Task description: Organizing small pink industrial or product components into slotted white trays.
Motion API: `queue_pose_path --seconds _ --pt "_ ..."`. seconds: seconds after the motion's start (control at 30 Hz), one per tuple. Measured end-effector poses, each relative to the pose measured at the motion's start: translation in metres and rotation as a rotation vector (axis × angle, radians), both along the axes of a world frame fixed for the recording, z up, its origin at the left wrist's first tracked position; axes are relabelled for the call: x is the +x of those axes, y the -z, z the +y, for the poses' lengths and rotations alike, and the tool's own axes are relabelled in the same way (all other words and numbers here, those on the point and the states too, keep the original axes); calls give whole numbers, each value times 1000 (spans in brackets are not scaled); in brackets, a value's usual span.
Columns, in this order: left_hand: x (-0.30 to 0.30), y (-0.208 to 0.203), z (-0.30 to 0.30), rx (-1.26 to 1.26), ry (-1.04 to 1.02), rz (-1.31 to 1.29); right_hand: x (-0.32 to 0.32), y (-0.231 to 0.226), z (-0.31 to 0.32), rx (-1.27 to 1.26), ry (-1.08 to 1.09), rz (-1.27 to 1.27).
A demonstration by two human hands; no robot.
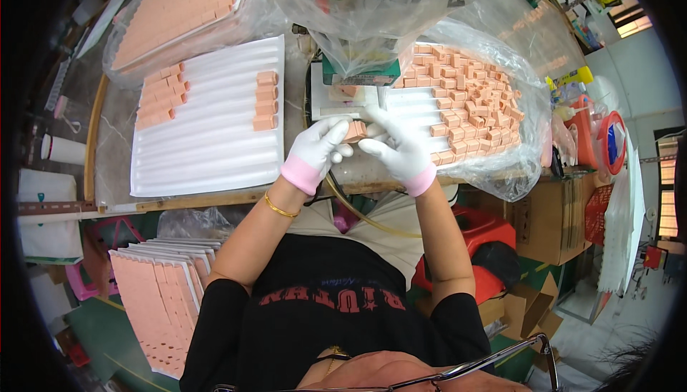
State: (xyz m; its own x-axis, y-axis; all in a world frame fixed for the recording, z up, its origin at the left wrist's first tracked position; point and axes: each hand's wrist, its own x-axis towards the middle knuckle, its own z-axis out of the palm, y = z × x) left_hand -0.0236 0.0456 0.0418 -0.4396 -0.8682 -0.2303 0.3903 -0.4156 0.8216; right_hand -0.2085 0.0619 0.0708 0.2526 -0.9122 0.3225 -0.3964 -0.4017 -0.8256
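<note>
One small peach rectangular block (355,132) above the grey surface (111,141)

The pink-cuffed, white-gloved left hand (315,150) pinches it; the matching right hand (401,147) is at its other side, grip unclear. One white ridged tray (207,159) at left carries two groups of peach blocks (266,93); the crowded blocks (494,102) at right defy counting. One clear plastic bag (351,37) hides part of one green box (379,75).

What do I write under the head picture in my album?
Gloved left hand holds a peach block, right hand close beside it, between a ribbed white tray and more blocks.
</note>
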Motion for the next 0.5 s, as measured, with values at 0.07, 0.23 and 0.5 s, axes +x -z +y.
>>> queue_pose_path --seconds 0.07,0.23,0.5 --pt "-1 -3 -4 37 30 154 4 11 -3 223 60 -189" --pt "-3 -6 -33 -570 -361 -865 -3 16 -34 -198 363 174" --pt "16 29 -103 -691 -335 -1118 17 37 -96 13 396 72"
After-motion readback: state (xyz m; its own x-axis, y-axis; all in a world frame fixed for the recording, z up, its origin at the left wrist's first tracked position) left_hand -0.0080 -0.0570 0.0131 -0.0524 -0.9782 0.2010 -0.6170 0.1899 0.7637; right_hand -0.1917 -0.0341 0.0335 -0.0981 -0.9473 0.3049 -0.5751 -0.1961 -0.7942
